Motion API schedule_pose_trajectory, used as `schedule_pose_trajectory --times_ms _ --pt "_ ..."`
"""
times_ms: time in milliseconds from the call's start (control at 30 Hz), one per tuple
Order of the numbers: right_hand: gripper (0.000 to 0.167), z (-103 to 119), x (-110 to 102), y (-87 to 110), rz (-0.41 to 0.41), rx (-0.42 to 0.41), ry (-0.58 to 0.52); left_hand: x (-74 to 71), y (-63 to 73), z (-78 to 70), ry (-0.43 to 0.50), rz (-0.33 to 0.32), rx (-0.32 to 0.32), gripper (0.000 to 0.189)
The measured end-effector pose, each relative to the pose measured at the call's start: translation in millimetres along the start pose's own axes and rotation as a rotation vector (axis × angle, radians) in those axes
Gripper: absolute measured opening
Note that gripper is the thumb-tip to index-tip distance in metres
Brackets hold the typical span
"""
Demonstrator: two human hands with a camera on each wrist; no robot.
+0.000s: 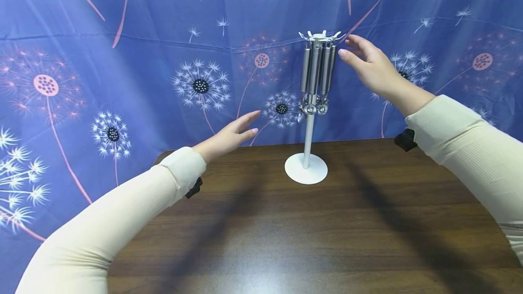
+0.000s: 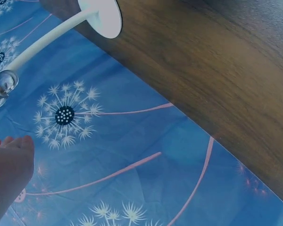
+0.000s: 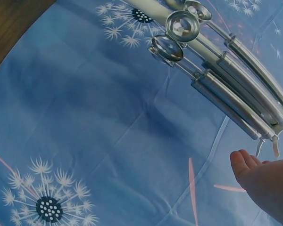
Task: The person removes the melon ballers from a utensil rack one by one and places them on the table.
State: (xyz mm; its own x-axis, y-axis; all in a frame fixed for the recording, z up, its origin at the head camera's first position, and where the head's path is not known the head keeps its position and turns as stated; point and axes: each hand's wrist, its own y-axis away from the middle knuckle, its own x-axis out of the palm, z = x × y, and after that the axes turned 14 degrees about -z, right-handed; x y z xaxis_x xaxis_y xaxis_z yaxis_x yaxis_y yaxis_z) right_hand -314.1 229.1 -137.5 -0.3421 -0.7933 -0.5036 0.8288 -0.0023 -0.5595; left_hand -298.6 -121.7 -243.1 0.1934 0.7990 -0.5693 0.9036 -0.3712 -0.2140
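Observation:
A white stand (image 1: 309, 139) with hooks round its top stands upright on the table, on a round base. Several steel utensils (image 1: 314, 71) with long tube handles and small round bowls hang from the hooks, bowls down. My right hand (image 1: 373, 67) is raised beside the hooks, thumb and fingers apart, holding nothing; whether a fingertip touches a hook I cannot tell. In the right wrist view that hand (image 3: 266, 183) is below the handle ends. To the stand's left, my left hand (image 1: 226, 139) hovers with fingers extended, gripping nothing.
A brown wooden table (image 1: 261, 226) spreads out in front of me. Behind it hangs a blue cloth (image 1: 155, 71) with dandelion prints, close to the stand. Black devices (image 1: 406, 139) show under both wrists.

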Motion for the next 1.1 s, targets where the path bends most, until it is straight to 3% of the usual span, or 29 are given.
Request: schedule_pose_trajectory --times_ms 233,400,533,700,833,1100 --pt "0.065 4 -3 -15.4 -0.049 0.055 -0.154 12.2 -21.5 -4.3 0.008 -0.036 0.034 0.052" --pt "0.067 6 2 -23.6 -0.018 0.121 -0.258 22.0 -32.3 -8.2 0.042 -0.046 0.037 0.05" --pt "0.07 7 6 -28.1 -0.002 0.158 -0.34 30.7 -37.9 -14.4 0.092 -0.055 0.079 0.049" --pt "0.072 8 14 -33.1 0.003 0.231 -0.525 38.4 -47.5 -20.7 0.125 -0.121 0.128 0.046" --pt "0.074 9 21 -34.8 0.003 0.269 -0.65 41.2 -55.0 -26.0 0.115 -0.162 0.13 0.047" --pt "0.074 9 25 -34.3 -0.018 0.289 -0.756 43.3 -68.5 -32.6 0.172 -0.228 0.115 0.046"
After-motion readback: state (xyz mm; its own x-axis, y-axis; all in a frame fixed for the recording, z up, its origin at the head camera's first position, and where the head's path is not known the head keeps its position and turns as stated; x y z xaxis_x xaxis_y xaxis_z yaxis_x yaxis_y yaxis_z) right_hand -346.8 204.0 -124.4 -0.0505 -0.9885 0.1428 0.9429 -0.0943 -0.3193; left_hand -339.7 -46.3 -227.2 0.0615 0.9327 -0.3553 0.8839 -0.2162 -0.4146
